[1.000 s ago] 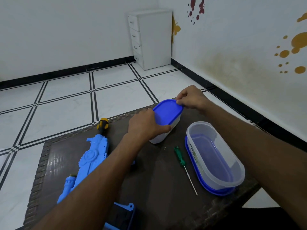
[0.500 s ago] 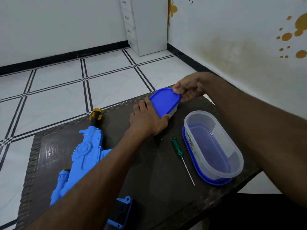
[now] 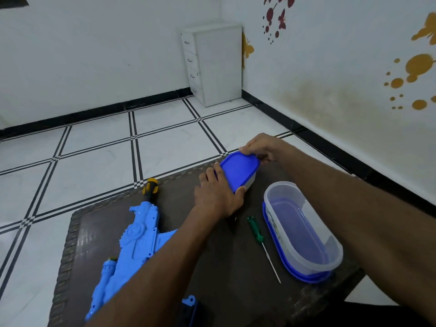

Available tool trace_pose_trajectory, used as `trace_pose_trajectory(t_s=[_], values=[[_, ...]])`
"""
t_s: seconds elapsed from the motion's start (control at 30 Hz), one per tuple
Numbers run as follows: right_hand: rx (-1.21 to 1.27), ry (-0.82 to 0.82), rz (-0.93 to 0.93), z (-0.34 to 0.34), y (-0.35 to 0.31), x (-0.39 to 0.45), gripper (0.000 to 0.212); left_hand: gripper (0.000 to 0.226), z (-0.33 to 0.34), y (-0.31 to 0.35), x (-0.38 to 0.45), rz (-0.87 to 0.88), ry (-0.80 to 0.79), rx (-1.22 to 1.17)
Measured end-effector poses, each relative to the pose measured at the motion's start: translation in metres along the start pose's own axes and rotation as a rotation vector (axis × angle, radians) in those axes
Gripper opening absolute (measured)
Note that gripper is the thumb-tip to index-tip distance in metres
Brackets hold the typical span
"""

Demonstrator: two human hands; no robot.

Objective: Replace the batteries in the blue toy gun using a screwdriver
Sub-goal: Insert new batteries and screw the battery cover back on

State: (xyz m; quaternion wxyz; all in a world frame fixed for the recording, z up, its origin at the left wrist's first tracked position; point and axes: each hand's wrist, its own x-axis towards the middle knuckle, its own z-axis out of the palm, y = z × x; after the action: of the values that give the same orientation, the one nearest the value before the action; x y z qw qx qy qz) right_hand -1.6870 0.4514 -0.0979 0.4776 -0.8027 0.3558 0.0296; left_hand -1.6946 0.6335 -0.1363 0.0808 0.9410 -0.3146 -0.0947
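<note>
The blue toy gun (image 3: 132, 246) lies on the left of the dark table (image 3: 224, 279), its yellow-and-black muzzle pointing away from me. A green-handled screwdriver (image 3: 259, 241) lies right of centre. At the far edge stands a small clear container with a blue lid (image 3: 239, 169). My left hand (image 3: 217, 197) grips the container's near end, thumb against its side. My right hand (image 3: 262, 147) pinches the lid's far edge. What the container holds is hidden.
A larger clear oval container (image 3: 304, 230) stands open on its blue lid at the right. A small blue part (image 3: 190, 303) lies at the table's near edge. A white drawer unit (image 3: 212, 64) stands in the room's corner on the tiled floor.
My head view shifted; both hands stay on the small container. The lid's far edge, lifted and tilted half a second ago, now sits lower and flatter on the container.
</note>
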Motion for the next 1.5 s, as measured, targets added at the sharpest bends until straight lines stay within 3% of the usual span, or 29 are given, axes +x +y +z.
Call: trace_pose_trajectory(t_s=[0.1,0.2,0.37,0.5,0.67,0.93,1.0,1.07,1.13,1.2,1.33,1.5], values=[[0.054,-0.066,0.086,-0.001,0.003,0.013,0.034,0.094,0.002,-0.002,0.004,0.008,-0.001,0.005],[0.058,-0.017,0.067,0.002,0.001,0.019,0.011,0.095,0.003,-0.003,0.005,0.011,0.003,0.021],[-0.029,0.045,0.026,0.007,-0.005,0.014,0.01,0.096,0.002,-0.003,0.007,-0.002,-0.016,0.023],[-0.18,0.126,-0.062,0.009,-0.004,0.006,0.026,0.096,0.0,-0.002,0.006,0.001,-0.033,0.014],[-0.205,0.091,-0.136,0.0,0.006,-0.004,0.039,0.097,-0.003,-0.001,0.015,0.009,-0.005,-0.043],[-0.318,0.202,-0.197,-0.034,0.04,-0.044,0.031,0.102,-0.011,0.014,0.033,0.01,0.022,-0.072],[-0.374,0.239,-0.211,-0.042,0.049,-0.063,0.034,0.089,-0.013,0.012,0.014,0.051,0.174,-0.047],[-0.455,0.255,-0.187,-0.045,0.061,-0.084,0.038,0.061,-0.015,0.01,-0.012,0.137,0.354,-0.048],[-0.551,0.224,-0.124,-0.046,0.073,-0.103,0.04,0.038,-0.017,0.013,-0.039,0.174,0.401,-0.148],[-0.518,0.165,-0.061,-0.045,0.083,-0.12,0.037,0.048,-0.014,0.024,-0.063,0.178,0.325,-0.259],[-0.294,0.129,-0.022,-0.045,0.095,-0.143,0.033,0.057,-0.002,0.054,-0.086,0.151,-0.001,-0.402],[-0.198,0.301,0.021,-0.047,0.123,-0.151,0.035,0.026,0.008,0.061,-0.093,0.07,-0.17,-0.617]])
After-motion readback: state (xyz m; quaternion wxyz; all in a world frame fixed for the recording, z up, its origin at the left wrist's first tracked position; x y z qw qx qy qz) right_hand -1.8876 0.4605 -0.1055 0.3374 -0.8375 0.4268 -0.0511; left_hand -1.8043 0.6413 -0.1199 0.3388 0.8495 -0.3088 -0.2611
